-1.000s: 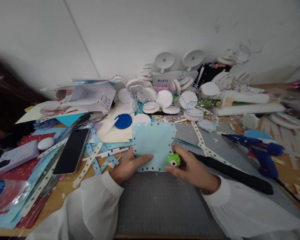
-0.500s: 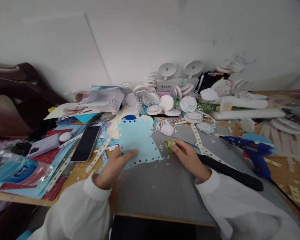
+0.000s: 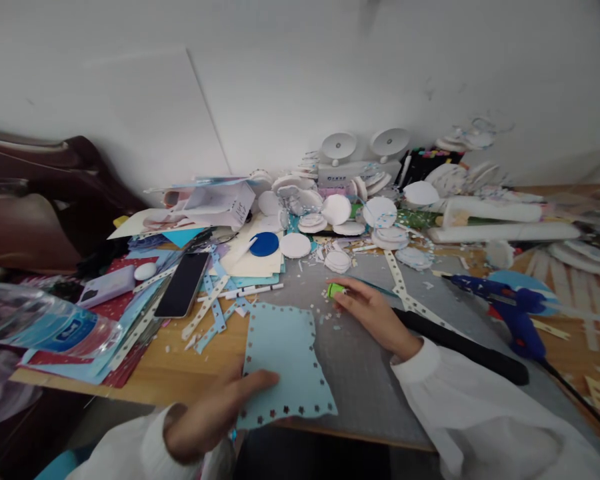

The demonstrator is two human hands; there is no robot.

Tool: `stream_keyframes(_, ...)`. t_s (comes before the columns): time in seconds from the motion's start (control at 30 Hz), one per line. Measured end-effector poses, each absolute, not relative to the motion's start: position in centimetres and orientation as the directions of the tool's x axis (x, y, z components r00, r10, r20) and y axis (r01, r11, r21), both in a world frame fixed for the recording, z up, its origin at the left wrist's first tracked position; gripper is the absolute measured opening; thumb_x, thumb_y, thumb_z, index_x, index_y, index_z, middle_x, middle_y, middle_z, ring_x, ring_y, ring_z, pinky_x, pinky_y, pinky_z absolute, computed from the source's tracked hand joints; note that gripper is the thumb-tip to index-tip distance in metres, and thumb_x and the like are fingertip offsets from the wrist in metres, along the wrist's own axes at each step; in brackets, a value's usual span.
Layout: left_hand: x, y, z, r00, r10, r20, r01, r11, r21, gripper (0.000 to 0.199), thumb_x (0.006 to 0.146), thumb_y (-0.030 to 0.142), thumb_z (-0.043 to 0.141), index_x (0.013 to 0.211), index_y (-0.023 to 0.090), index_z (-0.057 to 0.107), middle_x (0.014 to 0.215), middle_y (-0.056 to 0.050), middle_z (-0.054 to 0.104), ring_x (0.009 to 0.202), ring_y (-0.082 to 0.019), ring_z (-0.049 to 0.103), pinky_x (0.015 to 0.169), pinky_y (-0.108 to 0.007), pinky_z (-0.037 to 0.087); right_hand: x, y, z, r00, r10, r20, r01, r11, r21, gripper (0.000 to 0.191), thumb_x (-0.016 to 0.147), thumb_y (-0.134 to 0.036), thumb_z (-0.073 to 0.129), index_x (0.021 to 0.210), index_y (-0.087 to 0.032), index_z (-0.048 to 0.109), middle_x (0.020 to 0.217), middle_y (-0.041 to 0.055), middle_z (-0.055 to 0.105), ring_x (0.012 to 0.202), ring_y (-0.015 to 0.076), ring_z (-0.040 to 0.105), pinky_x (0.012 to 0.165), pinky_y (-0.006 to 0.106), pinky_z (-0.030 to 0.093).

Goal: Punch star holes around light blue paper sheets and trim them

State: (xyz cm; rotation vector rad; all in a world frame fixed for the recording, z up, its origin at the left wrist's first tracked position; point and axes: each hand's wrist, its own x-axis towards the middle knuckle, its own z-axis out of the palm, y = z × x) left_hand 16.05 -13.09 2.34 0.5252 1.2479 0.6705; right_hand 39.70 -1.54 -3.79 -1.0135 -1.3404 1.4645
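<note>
A light blue paper sheet (image 3: 285, 353) with small star-shaped holes along its edges lies over the grey mat's near left part. My left hand (image 3: 225, 400), a little blurred, grips its left side, thumb on top and the other fingers mostly hidden. Farther right, my right hand (image 3: 367, 310) closes around a small green punch (image 3: 336, 291) above the grey cutting mat (image 3: 365, 393). Tiny paper bits lie beside the punch.
A blue glue gun (image 3: 505, 300) and a black stick-shaped object (image 3: 465, 347) lie right. White discs (image 3: 337, 210) crowd the back. A phone (image 3: 184, 285), a water bottle (image 3: 55, 327) and paper strips (image 3: 205, 310) are left.
My left hand has pulled the blue sheet toward the near table edge, uncovering a dark blue disc and a white disc behind it. My right hand stays nearly in place with the green punch.
</note>
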Motion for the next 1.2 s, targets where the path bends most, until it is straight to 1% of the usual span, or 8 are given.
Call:
stream_keyframes(0.13,15.7,-14.3,2.0,0.201,0.683,-0.702,-0.165,0.731,0.663,0.045,0.069,0.034,0.071,0.108,0.013,0.061,0.096,-0.009,0.072,0.079,-0.024,0.067,0.07,-0.033,0.052,39.8,-1.4,-4.5,-0.28,0.959,-0.035,-0.175,-0.087,-0.981,0.037,0.08,-0.042,0.065,0.11,-0.022,0.065,0.088,0.0046,0.068,0.073,0.0151,0.062,0.074,0.033,0.052)
stream_keyframes(0.23,15.3,-14.5,1.6,0.173,0.706,-0.687,-0.122,0.707,0.696,0.042,0.072,0.035,0.068,0.107,0.014,0.063,0.102,-0.008,0.07,0.086,-0.025,0.066,0.073,-0.034,0.051,39.9,-1.5,-4.7,-0.287,0.957,-0.049,-0.227,-0.117,-0.967,0.04,0.079,-0.044,0.064,0.113,-0.022,0.065,0.096,0.0065,0.069,0.077,0.0168,0.064,0.08,0.038,0.053)
stream_keyframes(0.47,14.7,-14.4,1.2,0.127,0.731,-0.67,-0.045,0.68,0.732,0.042,0.076,0.04,0.065,0.111,0.018,0.064,0.108,-0.006,0.069,0.101,-0.027,0.061,0.08,-0.034,0.049,39.9,-1.6,-4.7,-0.316,0.948,-0.036,-0.229,-0.113,-0.967,0.042,0.079,-0.047,0.064,0.113,-0.023,0.065,0.101,0.0068,0.069,0.081,0.0185,0.067,0.084,0.043,0.052)
stream_keyframes(0.57,15.0,-14.2,1.6,0.154,0.736,-0.66,-0.02,0.67,0.742,0.04,0.077,0.038,0.063,0.111,0.018,0.064,0.11,-0.006,0.068,0.106,-0.027,0.059,0.084,-0.035,0.048,39.8,-1.6,-4.5,-0.307,0.952,-0.003,-0.178,-0.06,-0.982,0.042,0.08,-0.047,0.061,0.113,-0.022,0.064,0.102,0.0081,0.068,0.082,0.0196,0.067,0.081,0.041,0.053)
stream_keyframes(0.73,15.3,-13.9,2.3,0.205,0.731,-0.651,0.028,0.66,0.75,0.038,0.075,0.038,0.066,0.107,0.017,0.067,0.1,-0.006,0.071,0.086,-0.024,0.064,0.079,-0.034,0.05,39.8,-1.4,-4.6,-0.193,0.974,0.117,-0.012,0.116,-0.993,0.039,0.076,-0.04,0.068,0.109,-0.022,0.059,0.095,0.0047,0.062,0.069,0.0138,0.059,0.066,0.029,0.051)
stream_keyframes(0.87,15.4,-13.9,2.9,0.27,0.746,-0.609,0.076,0.614,0.786,0.032,0.075,0.039,0.067,0.097,0.017,0.07,0.091,-0.004,0.072,0.084,-0.023,0.064,0.075,-0.032,0.05,39.9,-1.3,-5.0,-0.138,0.965,0.222,0.156,0.242,-0.958,0.033,0.073,-0.031,0.07,0.102,-0.021,0.059,0.089,0.002,0.054,0.058,0.0101,0.048,0.056,0.026,0.046)
stream_keyframes(1.0,15.8,-14.0,3.6,0.329,0.708,-0.625,0.096,0.633,0.768,0.031,0.073,0.043,0.069,0.086,0.015,0.071,0.083,-0.004,0.072,0.079,-0.022,0.065,0.073,-0.031,0.049,39.9,-1.4,-5.0,-0.192,0.94,0.282,0.253,0.325,-0.912,0.026,0.077,-0.028,0.065,0.101,-0.021,0.061,0.101,0.0055,0.05,0.066,0.0119,0.055,0.064,0.029,0.05)
stream_keyframes(1.2,15.9,-14.1,2.8,0.429,0.696,-0.575,0.117,0.589,0.8,0.035,0.076,0.046,0.066,0.087,0.013,0.07,0.085,-0.007,0.071,0.078,-0.022,0.065,0.073,-0.03,0.049,39.6,-1.5,-4.9,-0.228,0.914,0.336,0.304,0.394,-0.867,0.026,0.085,-0.022,0.052,0.11,-0.02,0.059,0.113,0.0099,0.047,0.071,0.0124,0.06,0.067,0.03,0.053)
